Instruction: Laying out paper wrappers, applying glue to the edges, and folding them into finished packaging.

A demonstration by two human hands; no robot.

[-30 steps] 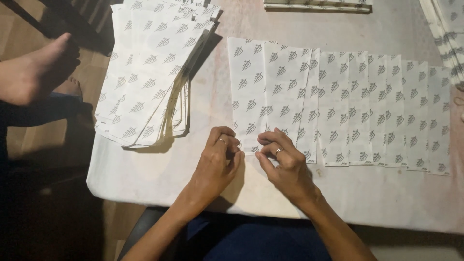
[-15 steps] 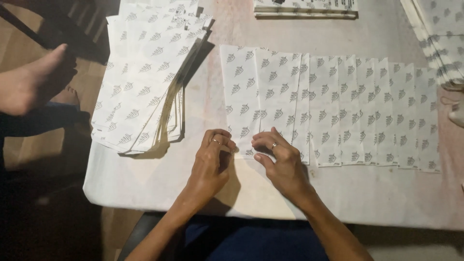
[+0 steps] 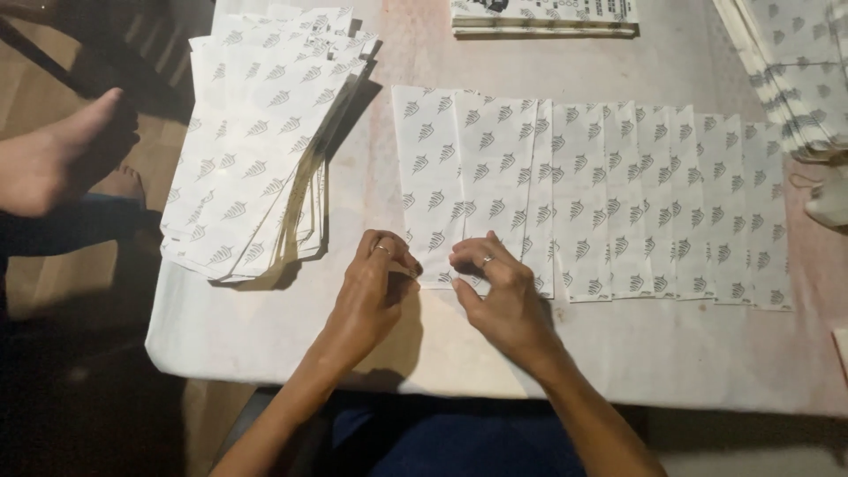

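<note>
A row of overlapping white printed paper sheets (image 3: 609,194) lies fanned across the table (image 3: 265,336). My left hand (image 3: 375,283) and my right hand (image 3: 499,287) both pinch the near edge of the leftmost sheet (image 3: 430,177) with curled fingertips. Each hand wears a ring. The sheet's near corner is hidden under my fingers.
A tall, slanted stack of the same printed sheets (image 3: 261,150) sits at the left of the table. More stacks lie at the far edge (image 3: 543,13) and far right (image 3: 791,71). Another person's bare foot (image 3: 57,163) rests beyond the table's left edge.
Both hands stay at the near edge of the leftmost sheet; the fingers have shifted slightly. The view has drifted a little.
</note>
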